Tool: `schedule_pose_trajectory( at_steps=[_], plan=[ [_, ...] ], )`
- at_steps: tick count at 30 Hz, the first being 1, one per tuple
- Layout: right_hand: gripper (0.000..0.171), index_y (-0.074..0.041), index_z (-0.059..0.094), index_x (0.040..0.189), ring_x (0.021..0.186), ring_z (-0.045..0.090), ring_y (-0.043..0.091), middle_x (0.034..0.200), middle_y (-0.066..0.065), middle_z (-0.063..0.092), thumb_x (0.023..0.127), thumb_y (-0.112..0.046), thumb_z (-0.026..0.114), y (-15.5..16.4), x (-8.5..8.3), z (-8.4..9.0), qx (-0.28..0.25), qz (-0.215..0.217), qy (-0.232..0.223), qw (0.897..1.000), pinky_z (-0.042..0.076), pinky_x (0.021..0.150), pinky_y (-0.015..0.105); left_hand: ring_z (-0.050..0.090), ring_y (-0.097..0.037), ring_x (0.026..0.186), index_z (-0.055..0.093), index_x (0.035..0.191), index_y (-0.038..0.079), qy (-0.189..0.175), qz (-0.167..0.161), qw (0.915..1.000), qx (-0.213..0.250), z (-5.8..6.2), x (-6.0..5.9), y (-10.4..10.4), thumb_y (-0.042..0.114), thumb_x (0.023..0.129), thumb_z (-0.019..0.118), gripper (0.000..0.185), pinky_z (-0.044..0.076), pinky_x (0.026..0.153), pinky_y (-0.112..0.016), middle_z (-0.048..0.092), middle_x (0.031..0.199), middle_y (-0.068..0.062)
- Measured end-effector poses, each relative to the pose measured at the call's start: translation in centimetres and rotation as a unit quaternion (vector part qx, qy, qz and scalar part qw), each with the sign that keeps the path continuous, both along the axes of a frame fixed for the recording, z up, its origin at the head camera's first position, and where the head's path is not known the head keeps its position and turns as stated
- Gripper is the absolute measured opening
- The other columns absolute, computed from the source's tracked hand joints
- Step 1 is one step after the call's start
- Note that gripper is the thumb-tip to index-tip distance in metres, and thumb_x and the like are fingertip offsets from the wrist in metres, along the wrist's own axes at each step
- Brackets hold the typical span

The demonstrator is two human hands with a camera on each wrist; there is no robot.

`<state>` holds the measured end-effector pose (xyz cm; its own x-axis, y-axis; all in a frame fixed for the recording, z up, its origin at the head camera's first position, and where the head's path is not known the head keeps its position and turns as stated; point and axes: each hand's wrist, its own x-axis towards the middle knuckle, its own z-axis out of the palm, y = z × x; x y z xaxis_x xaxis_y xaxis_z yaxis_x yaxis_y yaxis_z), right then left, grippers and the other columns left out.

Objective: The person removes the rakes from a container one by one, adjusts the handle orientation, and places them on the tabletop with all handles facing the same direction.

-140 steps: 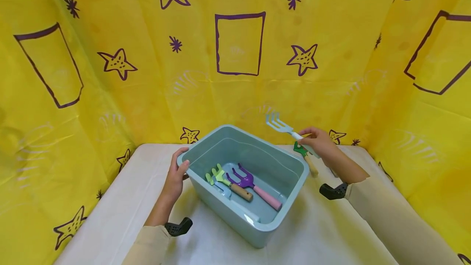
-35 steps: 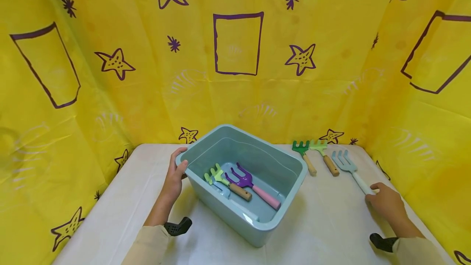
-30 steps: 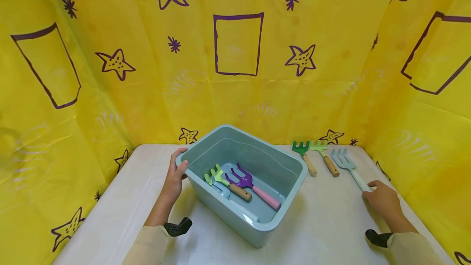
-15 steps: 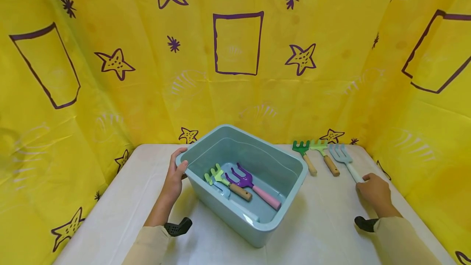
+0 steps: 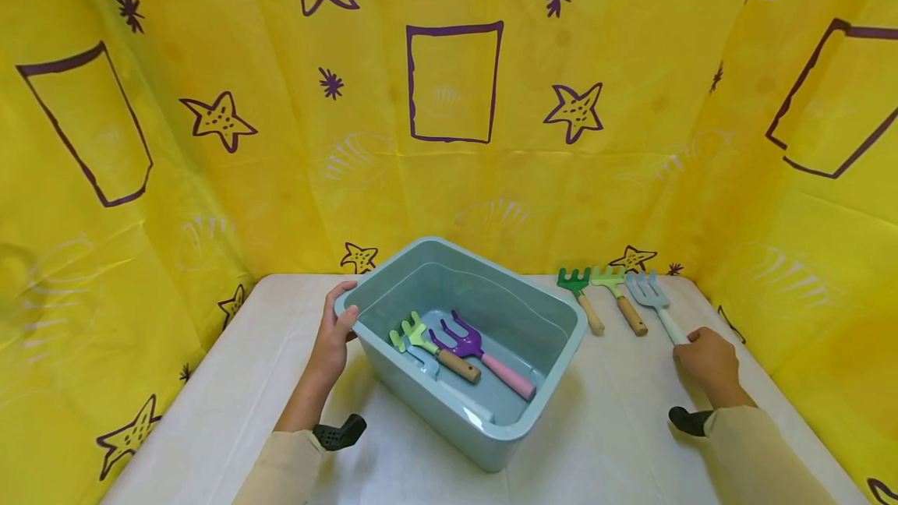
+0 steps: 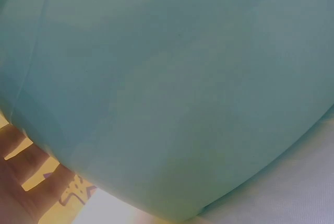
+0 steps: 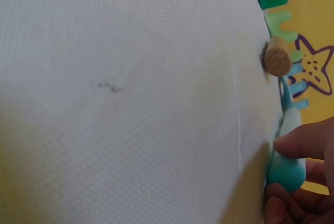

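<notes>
R hand (image 5: 708, 361) pinches blue fork (image 5: 648, 292) | beside 2 rakes (image 5: 617, 298) | L hand (image 5: 335, 333) grips bin (image 5: 484, 419)

Walls: yellow sheeting (image 5: 631, 178) is hanging on three sides, showing purple stars and rectangles.
Table: a white cloth (image 5: 231, 380) is covering it, meeting the sheeting.
Light: brightness is falling evenly, casting soft shadows.

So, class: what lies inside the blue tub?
Inside the blue tub lie a purple fork with a pink handle, a light green rake and a pale blue tool, partly covered by them.
</notes>
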<state>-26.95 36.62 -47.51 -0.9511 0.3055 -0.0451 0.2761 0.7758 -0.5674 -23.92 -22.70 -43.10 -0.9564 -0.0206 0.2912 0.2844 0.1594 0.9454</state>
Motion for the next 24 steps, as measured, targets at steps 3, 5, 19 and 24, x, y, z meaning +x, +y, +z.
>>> schedule_pose_trajectory(
  at_steps=[3,5,19,24],
  plan=[
    [0.043,0.015,0.049,0.108,0.082,0.052,0.040,0.095,0.030,0.057,0.086,-0.020,0.061,0.2,0.2,0.2,0.006,0.011,-0.010,1.000,0.042,0.067,0.046,0.041,-0.032,0.127,0.024,0.147,0.018,0.001,0.001,1.0000,0.001,0.0,0.0,0.0,0.033,0.103,0.036,0.048,0.033,0.098,-0.060,0.037,0.146,-0.009],
    [0.049,0.016,0.048,0.113,0.084,0.052,0.041,0.100,0.033,0.055,0.086,-0.023,0.061,0.2,0.4,0.3,0.013,0.008,-0.019,1.000,0.042,0.067,0.046,0.041,-0.032,0.127,0.025,0.147,0.019,0.002,0.001,1.0000,0.001,0.0,0.0,0.0,0.033,0.103,0.037,0.048,0.033,0.098,-0.060,0.037,0.146,-0.009],
    [0.059,0.012,0.046,0.125,0.098,0.050,0.052,0.120,0.040,0.048,0.090,-0.032,0.063,-1.6,-0.3,4.0,0.016,-0.003,0.044,0.999,0.044,0.073,0.054,0.039,-0.038,0.128,0.022,0.148,0.011,-0.011,-0.008,0.9999,-0.003,2.0,1.3,0.6,0.025,0.102,0.035,0.050,0.032,0.099,-0.060,0.034,0.147,-0.018],
    [0.055,0.010,0.048,0.126,0.094,0.053,0.048,0.116,0.036,0.054,0.094,-0.034,0.059,-3.4,-0.7,6.5,-0.006,0.013,0.070,0.997,0.046,0.070,0.051,0.039,-0.039,0.127,0.022,0.148,0.010,-0.020,-0.008,0.9998,-0.006,3.0,2.0,1.0,0.024,0.102,0.035,0.050,0.034,0.099,-0.058,0.034,0.147,-0.019]
  ],
)
